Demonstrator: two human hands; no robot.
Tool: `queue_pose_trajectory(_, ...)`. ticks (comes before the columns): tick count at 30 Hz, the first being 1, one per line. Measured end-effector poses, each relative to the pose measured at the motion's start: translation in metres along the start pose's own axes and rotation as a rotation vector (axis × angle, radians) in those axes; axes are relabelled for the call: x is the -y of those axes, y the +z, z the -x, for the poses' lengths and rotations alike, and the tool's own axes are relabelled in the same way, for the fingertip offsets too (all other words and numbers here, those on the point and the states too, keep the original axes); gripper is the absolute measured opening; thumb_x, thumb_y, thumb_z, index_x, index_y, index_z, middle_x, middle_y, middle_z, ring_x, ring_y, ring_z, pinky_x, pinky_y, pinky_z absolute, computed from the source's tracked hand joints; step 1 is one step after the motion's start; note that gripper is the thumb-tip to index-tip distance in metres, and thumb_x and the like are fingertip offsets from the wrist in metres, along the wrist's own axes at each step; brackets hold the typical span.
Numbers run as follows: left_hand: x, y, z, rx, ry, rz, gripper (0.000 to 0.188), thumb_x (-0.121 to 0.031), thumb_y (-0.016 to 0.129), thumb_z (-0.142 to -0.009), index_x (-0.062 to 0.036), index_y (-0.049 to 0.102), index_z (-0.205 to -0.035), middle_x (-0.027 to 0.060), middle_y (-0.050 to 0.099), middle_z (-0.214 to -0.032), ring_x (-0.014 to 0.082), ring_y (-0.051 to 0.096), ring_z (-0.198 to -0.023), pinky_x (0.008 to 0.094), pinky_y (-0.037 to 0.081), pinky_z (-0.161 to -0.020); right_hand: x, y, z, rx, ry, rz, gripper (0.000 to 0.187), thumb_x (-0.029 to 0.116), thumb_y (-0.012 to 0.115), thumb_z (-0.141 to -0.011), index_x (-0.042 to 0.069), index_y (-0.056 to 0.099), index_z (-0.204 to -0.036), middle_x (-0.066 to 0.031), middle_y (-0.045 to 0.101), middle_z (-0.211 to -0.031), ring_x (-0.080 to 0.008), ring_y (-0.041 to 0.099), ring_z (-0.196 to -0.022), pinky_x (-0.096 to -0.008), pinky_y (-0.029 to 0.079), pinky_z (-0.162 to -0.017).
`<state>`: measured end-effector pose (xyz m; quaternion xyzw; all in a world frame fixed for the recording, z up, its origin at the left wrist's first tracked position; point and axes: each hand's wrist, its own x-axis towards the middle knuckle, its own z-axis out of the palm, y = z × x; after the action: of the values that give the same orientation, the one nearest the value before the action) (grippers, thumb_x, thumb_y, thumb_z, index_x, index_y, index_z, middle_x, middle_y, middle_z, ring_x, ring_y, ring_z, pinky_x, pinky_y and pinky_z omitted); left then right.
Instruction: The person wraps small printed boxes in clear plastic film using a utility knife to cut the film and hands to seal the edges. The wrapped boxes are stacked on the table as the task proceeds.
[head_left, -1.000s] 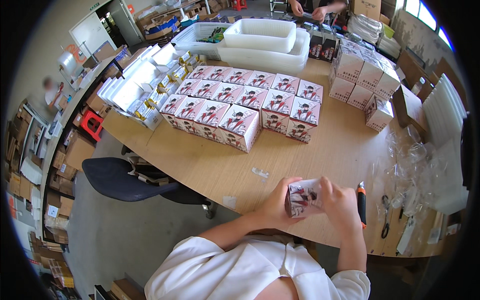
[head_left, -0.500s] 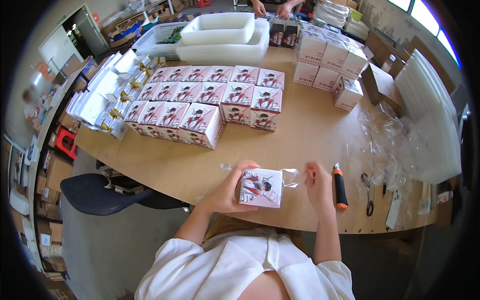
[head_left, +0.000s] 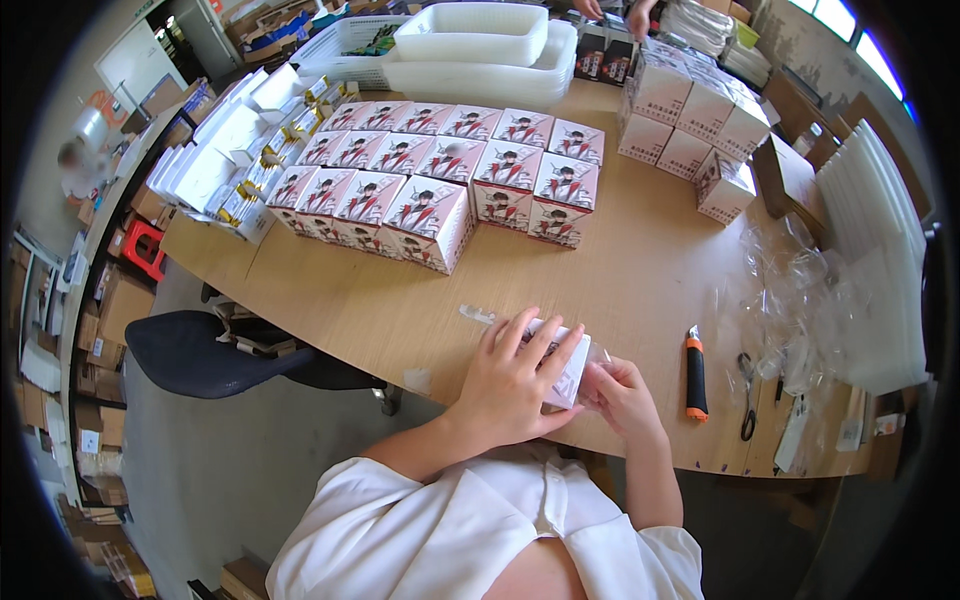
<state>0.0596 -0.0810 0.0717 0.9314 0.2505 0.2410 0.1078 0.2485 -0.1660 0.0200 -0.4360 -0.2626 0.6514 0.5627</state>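
A small white printed cardboard box [head_left: 571, 378] is at the table's near edge, in front of my body. My left hand [head_left: 508, 388] lies over it, fingers spread across its upper face and thumb along the near side, gripping it. Much of the print is covered by those fingers. At the box's right end, my right hand [head_left: 622, 396] pinches clear plastic film [head_left: 599, 355] that sticks out there. A scrap of clear tape or film [head_left: 477, 314] lies just beyond my left hand.
Rows of pink-and-white printed boxes [head_left: 430, 205] stand across the table [head_left: 640, 270], with more boxes [head_left: 690, 105] stacked far right. An orange-black utility knife [head_left: 696, 380], scissors [head_left: 747, 395] and crumpled film [head_left: 790, 290] lie right. White tubs [head_left: 470, 78] stand behind; another person's hands [head_left: 638, 18] show beyond.
My left hand has moved from the box's left side to over its top. My right hand has come down and in, onto the film at the box's end. The view has shifted slightly.
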Motion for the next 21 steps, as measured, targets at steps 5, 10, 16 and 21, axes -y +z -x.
queue_pose_trajectory(5, 0.029, -0.013, -0.006, 0.104, 0.174, 0.157, 0.070, -0.039, 0.075, -0.072, -0.0203, 0.056, -0.136, 0.0067, 0.051, -0.141, 0.0289, 0.040, -0.136, 0.0534, 0.035, -0.106, 0.008, -0.006, 0.009, -0.306, -0.077, 0.604, 0.032, 0.013, 0.064, -0.094, 0.007, 0.051, -0.065, 0.0077, 0.039, -0.060, -0.0026, 0.038, -0.058, -0.0223, 0.028, -0.052)
queue_pose_trajectory(10, 0.049, -0.019, -0.002, 0.098, 0.186, 0.110, 0.064, -0.033, 0.076, -0.071, -0.0256, 0.060, -0.132, 0.0096, 0.044, -0.148, 0.0329, 0.037, -0.139, 0.0520, 0.035, -0.106, 0.011, 0.004, 0.013, -0.292, -0.197, 0.763, 0.026, 0.008, 0.065, -0.093, 0.000, 0.050, -0.073, 0.0015, 0.048, -0.077, -0.0073, 0.043, -0.062, -0.0233, 0.034, -0.053)
queue_pose_trajectory(16, 0.023, 0.002, 0.007, -0.191, -0.142, 0.230, 0.088, -0.033, 0.085, -0.067, -0.0061, 0.043, -0.140, 0.0246, 0.040, -0.137, 0.0408, 0.044, -0.125, 0.0489, 0.040, -0.100, -0.003, 0.018, -0.003, -0.192, -0.251, 0.172, 0.028, -0.008, 0.054, -0.090, 0.006, 0.043, -0.111, -0.0059, 0.053, -0.101, -0.0108, 0.059, -0.079, -0.0199, 0.042, -0.060)
queue_pose_trajectory(21, 0.016, 0.046, 0.015, -0.381, -0.374, 0.884, 0.112, -0.015, 0.089, -0.065, -0.0009, 0.016, -0.149, 0.0213, 0.042, -0.131, 0.0290, 0.049, -0.122, 0.0422, 0.043, -0.101, -0.022, 0.017, -0.020, -0.202, -0.332, 0.283, 0.023, -0.008, 0.049, -0.092, 0.005, 0.044, -0.110, -0.0025, 0.051, -0.093, -0.0061, 0.054, -0.078, -0.0195, 0.039, -0.058)
